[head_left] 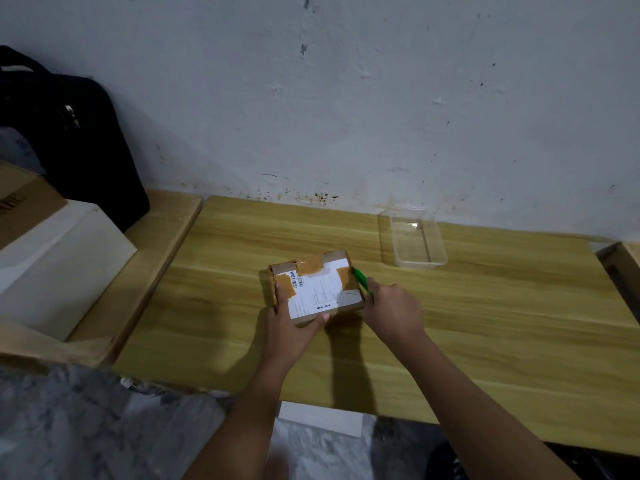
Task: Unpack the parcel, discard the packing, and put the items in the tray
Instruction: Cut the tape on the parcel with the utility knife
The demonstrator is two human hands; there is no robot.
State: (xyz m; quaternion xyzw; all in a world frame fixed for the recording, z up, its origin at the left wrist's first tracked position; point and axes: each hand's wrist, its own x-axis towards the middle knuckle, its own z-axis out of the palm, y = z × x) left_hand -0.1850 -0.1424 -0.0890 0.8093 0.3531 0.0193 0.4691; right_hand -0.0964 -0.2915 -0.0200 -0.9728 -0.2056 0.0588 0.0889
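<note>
A person's left hand (294,320) is gripping the taped cardboard parcel (317,287) mid-table, while the right hand (393,308), closed around a green cutter (362,282), is working its right edge. The blade, seemingly hidden, could slip toward the steadying fingers. An empty clear tray (417,240) is waiting nearby.

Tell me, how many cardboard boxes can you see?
2. One taped box sits mid-table, held by the left hand while the right hand works a green cutter along it. Another box peeks in at the far left edge.
</note>
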